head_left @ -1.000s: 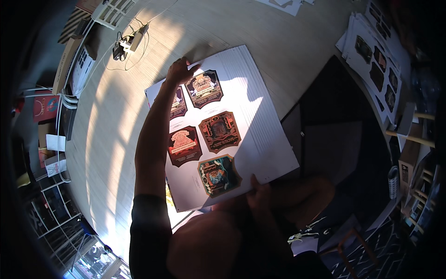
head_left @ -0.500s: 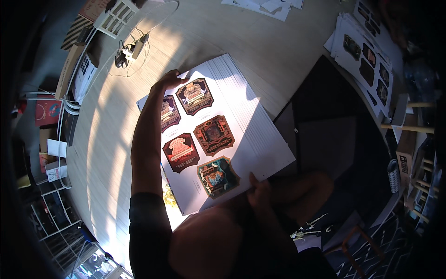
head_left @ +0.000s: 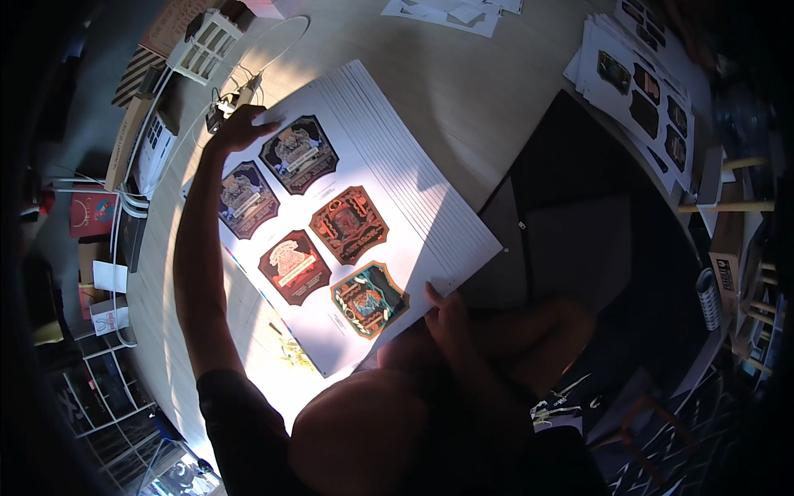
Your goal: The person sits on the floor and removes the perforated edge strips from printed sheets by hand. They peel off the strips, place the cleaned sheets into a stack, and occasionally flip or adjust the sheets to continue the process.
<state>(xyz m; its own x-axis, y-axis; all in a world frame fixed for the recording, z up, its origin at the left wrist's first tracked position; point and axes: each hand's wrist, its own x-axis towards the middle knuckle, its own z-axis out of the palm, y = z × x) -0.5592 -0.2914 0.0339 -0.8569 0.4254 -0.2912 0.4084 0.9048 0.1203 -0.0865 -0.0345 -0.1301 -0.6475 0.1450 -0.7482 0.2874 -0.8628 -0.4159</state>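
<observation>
A thick stack of large white printed sheets [head_left: 407, 256] is held tilted in front of me, its edges fanned out in thin steps along the far right side. On the top sheet are several badge-shaped labels, among them a red one [head_left: 295, 267], an orange-brown one [head_left: 351, 225] and a teal one with a gold border [head_left: 370, 300]. My left hand [head_left: 242, 130] grips the far left edge, thumb over the top. At the near right edge, my right hand [head_left: 447, 314] pinches the stack with its thumb on the printed face. The fingers beneath the sheets are hidden.
Cut printed sheets [head_left: 633, 95] lie in a pile at the far right. White paper pieces [head_left: 455, 15] rest at the far edge of the floor. A power strip with cables [head_left: 240, 99] sits beyond my left hand. A dark mat [head_left: 579, 182] spreads to the right.
The stack has shifted left and away from me and its steps have fanned wider. My left hand moved left with its edge, my right hand slightly left and up.
</observation>
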